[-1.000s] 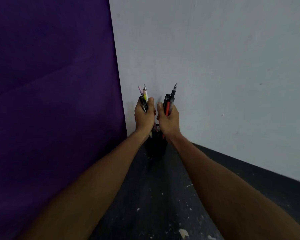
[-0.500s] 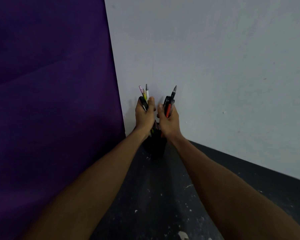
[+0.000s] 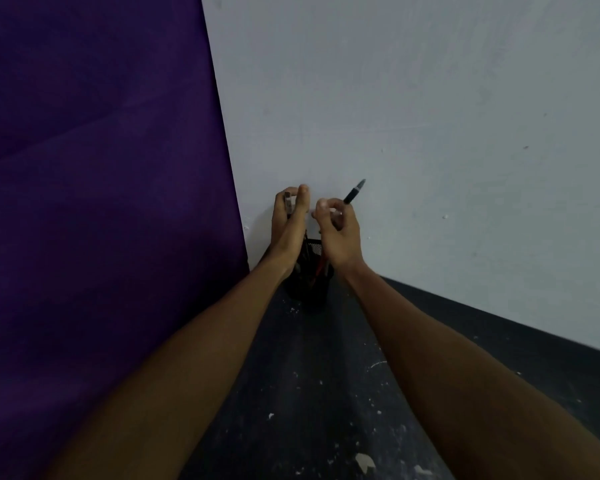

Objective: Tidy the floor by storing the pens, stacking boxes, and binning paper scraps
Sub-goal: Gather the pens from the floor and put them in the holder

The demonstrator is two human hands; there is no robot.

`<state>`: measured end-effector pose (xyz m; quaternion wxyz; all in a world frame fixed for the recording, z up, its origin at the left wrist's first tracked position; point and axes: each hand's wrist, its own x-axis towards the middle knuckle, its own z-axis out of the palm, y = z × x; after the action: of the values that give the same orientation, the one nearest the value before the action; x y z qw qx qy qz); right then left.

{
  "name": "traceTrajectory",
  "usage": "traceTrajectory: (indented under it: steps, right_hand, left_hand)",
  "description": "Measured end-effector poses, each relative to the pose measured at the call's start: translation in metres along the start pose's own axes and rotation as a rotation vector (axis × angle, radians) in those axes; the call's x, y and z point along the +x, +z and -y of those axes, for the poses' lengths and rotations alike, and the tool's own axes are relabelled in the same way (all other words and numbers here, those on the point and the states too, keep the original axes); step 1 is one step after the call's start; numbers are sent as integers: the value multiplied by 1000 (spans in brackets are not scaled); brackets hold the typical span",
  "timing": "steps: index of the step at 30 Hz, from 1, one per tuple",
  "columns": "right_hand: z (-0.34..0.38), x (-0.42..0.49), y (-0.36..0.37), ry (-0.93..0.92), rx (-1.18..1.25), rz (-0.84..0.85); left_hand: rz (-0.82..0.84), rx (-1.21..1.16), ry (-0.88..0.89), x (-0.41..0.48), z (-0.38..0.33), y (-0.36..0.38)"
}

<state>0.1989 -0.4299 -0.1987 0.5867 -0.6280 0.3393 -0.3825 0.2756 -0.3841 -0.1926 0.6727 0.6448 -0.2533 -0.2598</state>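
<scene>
A black mesh pen holder [image 3: 315,251] stands on the dark floor in the corner, mostly hidden behind my hands. Pens, one of them red [image 3: 318,270], show inside it. My left hand [image 3: 289,226] hovers over the holder's left side and still pinches a pen end [image 3: 288,203] between its fingers. My right hand [image 3: 338,233] is over the holder's right side, fingers curled round a black pen [image 3: 354,192] that sticks up and to the right.
A purple panel [image 3: 101,202] fills the left and a pale wall [image 3: 430,133] the right, meeting at the corner. The black floor [image 3: 312,393] is speckled with white bits. A paper scrap [image 3: 365,460] lies near the bottom edge, another scrap [image 3: 422,470] beside it.
Both hands have lowered their pen bundles into the holder. The pens that stuck up from my left hand are down; only one black pen still rises from my right hand.
</scene>
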Motion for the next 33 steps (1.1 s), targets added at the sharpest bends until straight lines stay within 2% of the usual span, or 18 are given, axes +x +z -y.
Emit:
traceTrajectory:
  steps: [17, 20, 24, 28, 33]
  right_hand:
    - [-10, 13, 1, 91, -51, 8]
    - [-10, 16, 1, 174, 14, 3]
    - [-14, 11, -1, 266, 8, 94]
    - [-15, 11, -3, 142, -204, 150]
    - [-8, 11, -2, 61, -333, 166]
  left_hand:
    - [-48, -104, -162, 9, 16, -8]
    - [-53, -113, -209, 9, 16, -7]
    - [-48, -80, -229, 6, 19, -5]
    - [-72, -57, -197, 6, 19, -5]
    - [-57, -33, -176, 6, 18, -5]
